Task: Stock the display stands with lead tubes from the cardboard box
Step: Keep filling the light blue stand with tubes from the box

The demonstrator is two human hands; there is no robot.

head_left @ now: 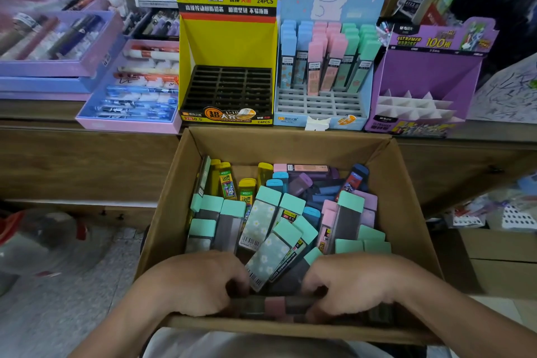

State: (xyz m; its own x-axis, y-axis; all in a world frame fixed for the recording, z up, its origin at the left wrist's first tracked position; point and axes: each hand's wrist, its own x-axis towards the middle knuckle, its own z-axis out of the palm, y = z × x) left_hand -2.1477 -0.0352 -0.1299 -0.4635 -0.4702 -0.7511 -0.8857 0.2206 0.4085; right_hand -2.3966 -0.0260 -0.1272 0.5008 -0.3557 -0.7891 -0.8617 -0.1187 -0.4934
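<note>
A cardboard box point(404, 212) sits in front of me, full of lead tubes point(261, 221) with mint, pink, blue, purple and yellow caps. Both hands reach into its near end. My left hand point(197, 282) and my right hand point(348, 285) curl their fingers round tubes lying along the near wall, among them a pink-capped tube point(276, 306). On the wooden counter stand three display stands: a yellow stand point(226, 43) with an empty black grid, a light-blue rabbit stand point(328, 73) whose back rows hold tubes, and a purple stand point(424, 81) with empty white dividers.
Pink and lilac trays of pens point(133, 90) lie on the counter left of the stands. A clear plastic bottle point(43, 238) lies on the tiled floor at the left. Another cardboard box point(499, 259) stands at the right.
</note>
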